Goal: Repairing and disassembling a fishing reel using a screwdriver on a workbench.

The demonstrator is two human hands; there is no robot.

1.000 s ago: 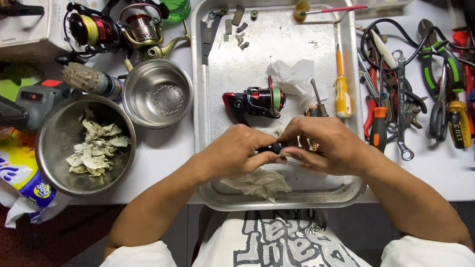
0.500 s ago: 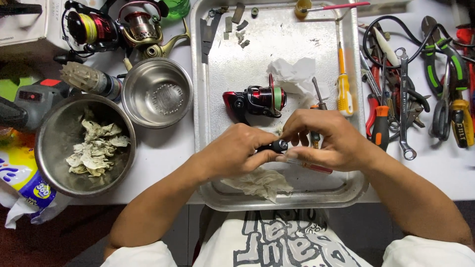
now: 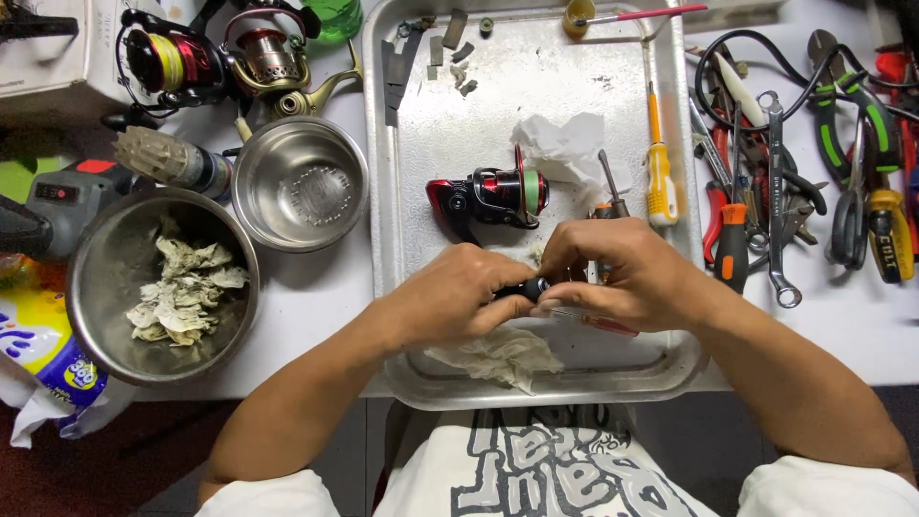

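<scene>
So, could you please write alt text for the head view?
Two hands, left hand and right hand, together grip a small black part over a metal tray holding a red-and-black fishing reel, crumpled tissue and a yellow screwdriver.

White short-sleeved T-shirt (image 3: 555, 474) with bold grey-and-black graphic lettering; bare forearms.

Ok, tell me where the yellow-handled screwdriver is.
In the head view, the yellow-handled screwdriver lies in the metal tray, right side, beside the white tissue.
</scene>
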